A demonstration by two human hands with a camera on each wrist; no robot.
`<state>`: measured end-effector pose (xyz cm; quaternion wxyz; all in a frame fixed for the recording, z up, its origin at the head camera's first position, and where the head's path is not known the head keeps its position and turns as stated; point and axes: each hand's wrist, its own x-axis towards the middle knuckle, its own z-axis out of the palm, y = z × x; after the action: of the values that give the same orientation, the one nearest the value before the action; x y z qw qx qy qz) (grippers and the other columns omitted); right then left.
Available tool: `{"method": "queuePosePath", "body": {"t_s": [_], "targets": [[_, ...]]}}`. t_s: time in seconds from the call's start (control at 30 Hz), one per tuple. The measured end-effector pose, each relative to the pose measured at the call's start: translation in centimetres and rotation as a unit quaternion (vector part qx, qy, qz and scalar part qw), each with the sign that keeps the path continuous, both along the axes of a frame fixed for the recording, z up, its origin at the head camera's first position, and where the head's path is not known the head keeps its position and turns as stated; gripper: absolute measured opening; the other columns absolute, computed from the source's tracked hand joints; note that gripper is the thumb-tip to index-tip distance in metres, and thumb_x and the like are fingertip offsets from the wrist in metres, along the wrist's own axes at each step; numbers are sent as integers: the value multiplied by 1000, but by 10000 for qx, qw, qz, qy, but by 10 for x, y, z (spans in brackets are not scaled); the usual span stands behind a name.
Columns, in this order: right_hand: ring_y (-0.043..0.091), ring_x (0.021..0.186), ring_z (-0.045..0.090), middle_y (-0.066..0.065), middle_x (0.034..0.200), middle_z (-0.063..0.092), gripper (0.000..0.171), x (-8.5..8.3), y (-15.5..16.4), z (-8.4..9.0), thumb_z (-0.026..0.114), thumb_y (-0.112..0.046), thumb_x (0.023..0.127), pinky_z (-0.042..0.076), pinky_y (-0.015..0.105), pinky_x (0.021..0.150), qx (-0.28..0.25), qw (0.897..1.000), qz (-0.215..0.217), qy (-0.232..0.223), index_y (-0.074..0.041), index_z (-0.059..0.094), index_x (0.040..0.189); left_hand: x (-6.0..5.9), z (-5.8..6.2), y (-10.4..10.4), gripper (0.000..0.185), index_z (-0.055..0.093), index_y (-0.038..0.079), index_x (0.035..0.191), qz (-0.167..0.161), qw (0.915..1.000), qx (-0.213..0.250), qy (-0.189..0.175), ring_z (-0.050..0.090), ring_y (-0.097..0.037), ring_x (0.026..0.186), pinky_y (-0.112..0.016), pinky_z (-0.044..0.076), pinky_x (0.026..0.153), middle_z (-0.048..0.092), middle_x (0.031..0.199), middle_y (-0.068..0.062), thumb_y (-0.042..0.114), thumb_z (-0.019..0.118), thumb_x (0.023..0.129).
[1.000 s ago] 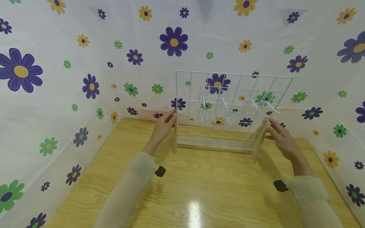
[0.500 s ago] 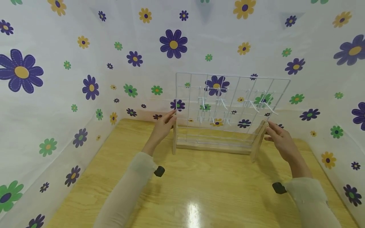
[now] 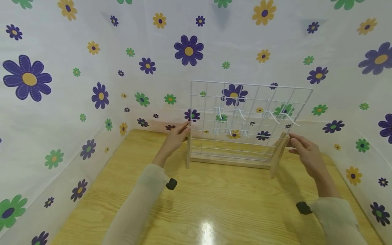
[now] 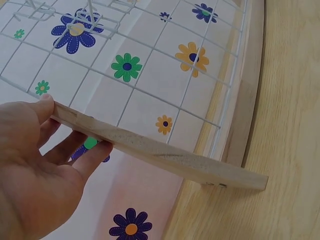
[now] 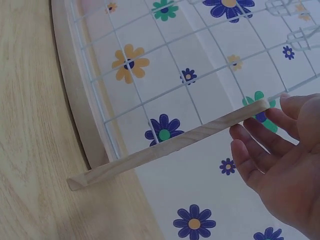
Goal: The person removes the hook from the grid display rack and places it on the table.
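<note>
White wire is forming the grid panel [image 3: 245, 115], which is standing upright in a pale wooden stand [image 3: 229, 160] toward the far edge of the counter [image 3: 196, 204], close to the flowered backdrop [image 3: 61, 85]. You are holding the stand by its two sloping side struts. Your left hand [image 3: 176, 139] is gripping the top of the left strut [image 4: 160, 152], thumb on the upper edge and fingers curled beneath it. Your right hand [image 3: 306, 153] is meeting the top of the right strut [image 5: 170, 145] with its fingertips; the wrist view is showing fingers bent against the wood, but whether they are pinching it or only resting there I cannot tell. Small white hooks [image 3: 232, 114] are hanging on the upper rows of the grid, all bare. Judged from the matched grip at both ends, you are in the positioning step, steadying or squaring the rack. Any further shift is calling for equal effort from both hands, with the base kept flat so the tall panel is not tipping toward the backdrop
</note>
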<state>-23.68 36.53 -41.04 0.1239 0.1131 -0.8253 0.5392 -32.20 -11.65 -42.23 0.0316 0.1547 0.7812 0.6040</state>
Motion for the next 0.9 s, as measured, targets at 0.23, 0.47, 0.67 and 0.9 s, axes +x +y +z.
{"method": "queuePosePath", "body": {"t_s": [0.23, 0.47, 0.67, 0.9], "targets": [[-2, 105, 64, -17, 120, 66, 48, 6, -2, 12, 45, -18, 112, 56, 10, 85, 8, 9998, -68, 170, 11, 43, 150, -2, 0, -3, 57, 35, 9, 162, -278, 9996, 50, 9, 45, -37, 143, -44, 48, 111, 38, 161, -21, 32, 49, 112], [-6, 104, 62, -26, 120, 61, 46, 20, -10, 35, 44, -22, 113, 52, 6, 84, 547, 9967, -462, 377, 4, 46, 151, -3, 4, -3, 58, 32, 10, 163, -365, 9993, 21, -119, 43, -37, 145, -46, 47, 112, 37, 161, -21, 32, 48, 112], [-3, 105, 62, -24, 122, 61, 43, 27, -21, 50, 48, -19, 112, 50, 4, 87, 675, 9936, -552, 720, 4, 48, 149, -1, 7, -1, 57, 33, 11, 163, -325, 9993, 43, -178, 41, -38, 146, -48, 45, 114, 36, 162, -22, 32, 47, 112], [-6, 106, 61, -25, 121, 62, 40, 34, -32, 64, 58, -12, 107, 50, 3, 87, 712, 9892, -830, 980, 3, 54, 144, -5, 0, -1, 57, 33, 10, 163, -329, 9993, 42, -142, 40, -37, 147, -49, 44, 114, 36, 162, -20, 32, 46, 112]]}}
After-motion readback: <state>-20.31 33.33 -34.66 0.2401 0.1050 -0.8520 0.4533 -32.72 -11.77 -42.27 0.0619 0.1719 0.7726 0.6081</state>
